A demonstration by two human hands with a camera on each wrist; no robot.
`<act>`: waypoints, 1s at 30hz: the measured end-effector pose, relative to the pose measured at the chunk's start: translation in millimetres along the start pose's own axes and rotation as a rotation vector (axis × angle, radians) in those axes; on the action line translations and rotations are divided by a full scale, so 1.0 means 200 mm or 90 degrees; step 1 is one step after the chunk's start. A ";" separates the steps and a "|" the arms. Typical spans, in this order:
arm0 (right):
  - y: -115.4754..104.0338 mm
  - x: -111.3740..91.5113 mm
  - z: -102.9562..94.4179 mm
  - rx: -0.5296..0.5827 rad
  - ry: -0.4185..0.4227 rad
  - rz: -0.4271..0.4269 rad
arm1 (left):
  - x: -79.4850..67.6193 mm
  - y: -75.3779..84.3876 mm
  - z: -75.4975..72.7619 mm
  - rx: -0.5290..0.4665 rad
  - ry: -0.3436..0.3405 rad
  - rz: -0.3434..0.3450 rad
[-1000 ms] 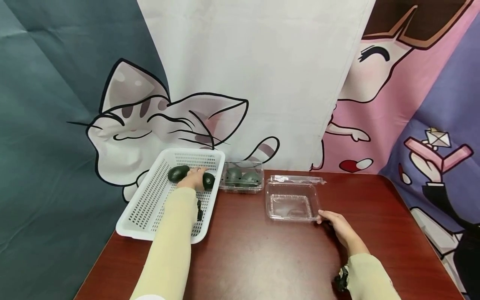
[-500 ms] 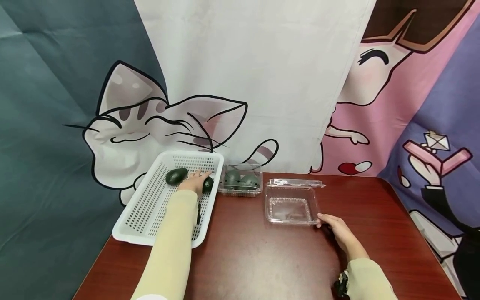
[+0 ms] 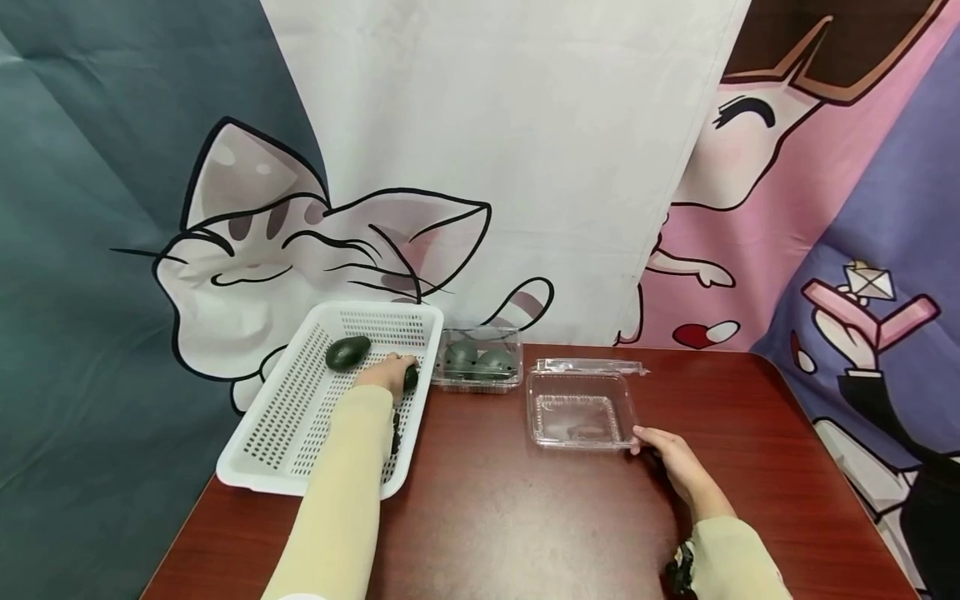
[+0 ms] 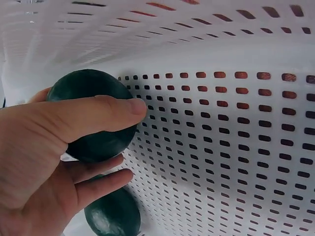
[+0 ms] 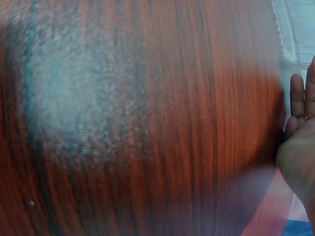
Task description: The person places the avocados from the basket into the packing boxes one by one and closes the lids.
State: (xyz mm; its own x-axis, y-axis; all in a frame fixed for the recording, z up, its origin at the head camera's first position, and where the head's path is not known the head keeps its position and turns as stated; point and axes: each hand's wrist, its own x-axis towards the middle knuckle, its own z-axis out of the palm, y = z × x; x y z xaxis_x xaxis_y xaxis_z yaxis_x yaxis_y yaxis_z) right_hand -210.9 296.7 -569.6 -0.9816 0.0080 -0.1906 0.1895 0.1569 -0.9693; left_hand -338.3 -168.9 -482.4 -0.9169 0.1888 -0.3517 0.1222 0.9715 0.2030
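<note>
The left hand [image 3: 382, 377] grips a dark green fruit [image 4: 93, 84] inside the white basket [image 3: 258, 482]. Another fruit [image 3: 348, 353] lies just left of it. The right hand [image 3: 678, 460] touches the clear box [image 3: 581, 442]; I can't tell if it pinches.

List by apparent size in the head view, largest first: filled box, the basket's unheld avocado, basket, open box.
1. Basket
2. Open box, lid included
3. Filled box
4. Unheld avocado

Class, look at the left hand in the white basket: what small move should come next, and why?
Probably lift the held avocado out of the white basket: the left hand grips it, and the right hand touches the near corner of the open clear container, where no fruit shows.
</note>
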 end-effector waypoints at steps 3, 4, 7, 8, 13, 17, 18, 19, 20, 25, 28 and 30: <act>0.00 0.00 0.00 0.001 0.001 0.000 | -0.01 0.00 0.00 -0.016 -0.008 -0.009; 0.00 0.00 0.00 0.000 0.001 -0.001 | -0.01 0.00 0.00 -0.024 -0.013 -0.014; 0.01 0.00 0.00 0.005 0.000 -0.011 | -0.01 0.00 0.00 -0.045 -0.034 -0.024; 0.01 0.00 0.00 0.004 -0.006 -0.019 | -0.01 0.00 0.01 -0.049 -0.042 -0.030; 0.02 0.00 -0.01 0.011 -0.037 -0.064 | -0.01 -0.01 0.02 -0.061 -0.063 -0.036; 0.02 0.00 0.00 0.013 -0.027 -0.050 | -0.02 -0.01 0.03 -0.078 -0.063 -0.034; 0.01 0.00 0.00 0.007 -0.018 -0.031 | -0.02 -0.01 0.03 -0.081 -0.061 -0.032; 0.01 0.00 0.00 0.009 -0.009 -0.022 | -0.03 -0.02 0.03 -0.081 -0.057 -0.028; 0.01 0.00 0.00 0.009 -0.006 -0.016 | -0.03 -0.02 0.03 -0.083 -0.053 -0.025; 0.00 -0.01 0.01 0.020 -0.001 -0.003 | -0.04 -0.03 0.04 -0.074 -0.031 -0.010; 0.00 -0.02 0.01 0.027 0.002 -0.004 | -0.04 -0.04 0.05 -0.082 -0.025 -0.002; 0.00 -0.02 0.02 0.029 0.007 -0.004 | -0.04 -0.05 0.06 -0.095 -0.020 0.003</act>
State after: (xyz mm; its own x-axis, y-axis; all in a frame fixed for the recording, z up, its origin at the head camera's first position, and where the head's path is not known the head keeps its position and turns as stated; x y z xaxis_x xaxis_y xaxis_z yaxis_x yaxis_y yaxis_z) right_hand -206.9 292.9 -568.8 -0.9830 0.0183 -0.1826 0.1836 0.1116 -0.9767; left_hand -327.7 -178.0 -492.4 -0.9040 0.2005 -0.3777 0.0672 0.9389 0.3376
